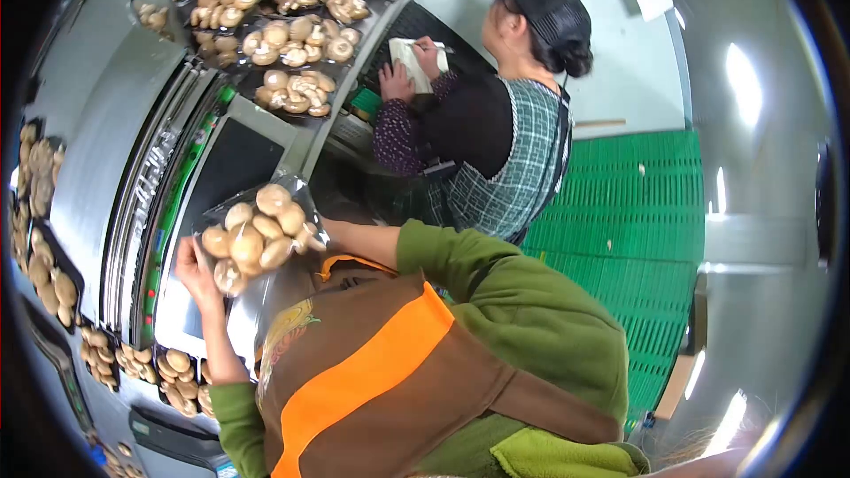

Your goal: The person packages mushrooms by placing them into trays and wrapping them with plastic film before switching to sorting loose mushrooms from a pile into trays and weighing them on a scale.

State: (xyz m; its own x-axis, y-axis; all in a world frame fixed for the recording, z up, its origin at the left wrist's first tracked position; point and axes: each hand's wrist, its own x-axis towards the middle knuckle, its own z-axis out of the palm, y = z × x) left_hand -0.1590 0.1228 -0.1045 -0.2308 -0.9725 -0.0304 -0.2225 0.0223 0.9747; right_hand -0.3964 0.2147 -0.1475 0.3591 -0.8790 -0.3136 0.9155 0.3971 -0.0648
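Observation:
A film-wrapped pack of mushrooms (257,237) with pale tan caps is held up in front of my apron, between both hands. My left hand (197,273) grips its left edge, fingers closed on the wrap. At the opposite edge is my right hand (331,234), with its fingers mostly hidden behind the pack. Just beyond the pack lies a dark flat plate (232,164) on a metal machine (124,124) that has a green strip along its side.
More wrapped mushroom packs (297,91) are piled at the upper left. Trays of mushrooms (177,376) line the machine's near side. A co-worker (505,115) leans over a paper pad (421,62) beside me. Green slatted crates (620,212) stand behind us.

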